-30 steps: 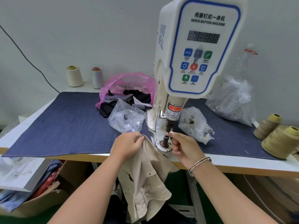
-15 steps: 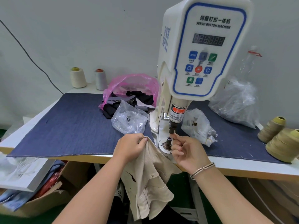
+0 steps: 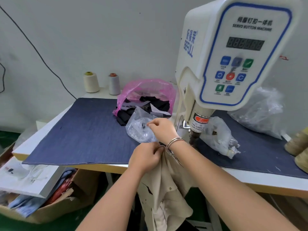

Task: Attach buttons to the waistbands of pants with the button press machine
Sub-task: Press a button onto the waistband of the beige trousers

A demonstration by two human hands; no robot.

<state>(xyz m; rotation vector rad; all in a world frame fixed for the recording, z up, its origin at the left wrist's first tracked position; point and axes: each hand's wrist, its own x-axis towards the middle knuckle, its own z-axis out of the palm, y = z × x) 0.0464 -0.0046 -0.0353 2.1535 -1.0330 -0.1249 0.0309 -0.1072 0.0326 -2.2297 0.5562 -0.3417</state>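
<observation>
Two hands are engaged: the left hand (image 3: 145, 157) grips the beige pants (image 3: 164, 189) waistband at the worktop's front edge beside the button press machine (image 3: 233, 52), while the right hand (image 3: 162, 129) pinches at the clear button bag (image 3: 141, 129); take one button only, keeping the waistband flat.

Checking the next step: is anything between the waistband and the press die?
Yes. The right hand reaches across to the clear bag, so its forearm lies over the die area; the left hand holds the beige pants at the table edge.
</observation>
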